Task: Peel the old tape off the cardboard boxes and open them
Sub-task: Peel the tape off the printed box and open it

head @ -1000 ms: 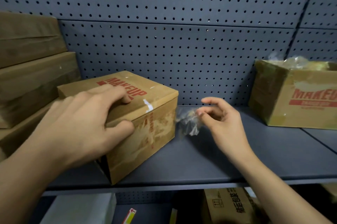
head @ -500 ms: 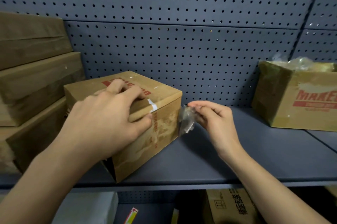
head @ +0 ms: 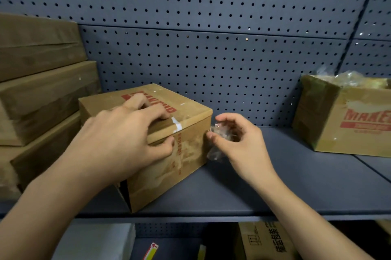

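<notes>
A brown cardboard box (head: 188, 154) with red print stands on the grey shelf (head: 296, 185), its lid closed and a white tape scrap near the top front edge. My left hand (head: 124, 139) grips the box, fingers over the lid and thumb pressed on the front face. My right hand (head: 239, 143) sits just right of the box's corner, its curled fingers holding a crumpled wad of clear tape (head: 218, 143) that touches the box's right edge.
Three closed cardboard boxes (head: 42, 98) are stacked at the left. An open box (head: 347, 124) holding crumpled plastic stands at the right. A perforated grey panel (head: 211, 58) backs the shelf. More boxes (head: 264, 242) lie on the lower shelf.
My right hand moved left with the clear tape wad, up to the box's right corner, and its fingers curled round it. My left hand shifted slightly further over the lid.
</notes>
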